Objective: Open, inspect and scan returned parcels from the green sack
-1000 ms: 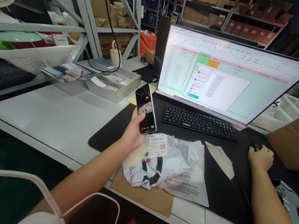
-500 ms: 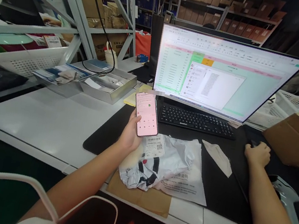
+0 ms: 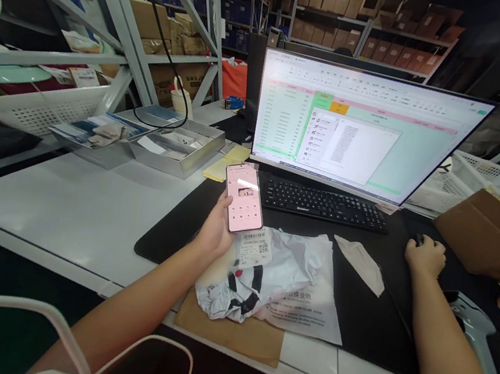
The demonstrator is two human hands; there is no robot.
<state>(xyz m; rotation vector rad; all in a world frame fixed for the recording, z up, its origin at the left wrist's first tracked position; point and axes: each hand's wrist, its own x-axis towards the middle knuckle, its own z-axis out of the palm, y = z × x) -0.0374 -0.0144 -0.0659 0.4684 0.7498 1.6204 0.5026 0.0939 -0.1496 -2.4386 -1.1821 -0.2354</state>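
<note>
A smartphone (image 3: 246,202) with a pink lit screen is held upright in my left hand (image 3: 216,226), the thumb along its left edge. Below the phone lies a white plastic mailer bag (image 3: 289,265) with a barcode label (image 3: 255,249), resting partly on a brown cardboard sheet (image 3: 228,336). At the right, my right hand (image 3: 427,257) is curled over a black computer mouse (image 3: 419,240), most of which the hand hides. Between the two hands stands a monitor (image 3: 366,133) showing a spreadsheet and a chat window, with a black keyboard (image 3: 324,205) under it.
A handheld scanner (image 3: 473,317) lies beside my right forearm. An open brown box (image 3: 487,238) stands behind it. Yellow notes (image 3: 224,166) and grey trays (image 3: 183,153) of papers are at the left. A pale paper scrap (image 3: 359,264) lies on the black desk mat (image 3: 164,236).
The phone's screen now shows a picture and a white bar in place of the earlier text. My camera view has shifted slightly; both hands keep their holds.
</note>
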